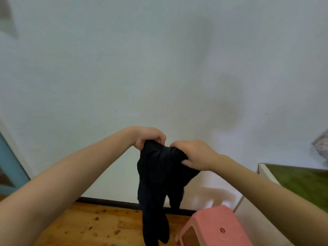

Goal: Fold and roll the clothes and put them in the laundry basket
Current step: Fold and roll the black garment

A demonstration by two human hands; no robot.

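Grip, left hand (149, 136): fingers curled over the top edge of a black garment (158, 174), bunching the fabric at its upper left corner.
Grip, right hand (195, 154): fingers and thumb closed on the gathered top edge at the upper right; the two hands sit close together, nearly touching.
Wall (159, 59): pale and plain, filling most of the view behind both hands.
Floor (85, 226): wooden boards with dark knots, lower left.
Garment position: held in the air in front of the wall, above the floor, hanging free from both hands. Two narrow lengths hang down; the left one reaches the bottom edge of the view, the right one ends higher, near the skirting. The type of garment cannot be told.
Green-topped surface (301, 181): at the right, with a white edge, behind the right forearm.
Pink stool (213, 222): plastic, lower right, just beside the hanging fabric.
Blue frame (8, 166): at the left edge.
Skirting (110, 203): dark strip where wall meets floor.
Patterned item (322, 146): far right edge, too blurred to identify.
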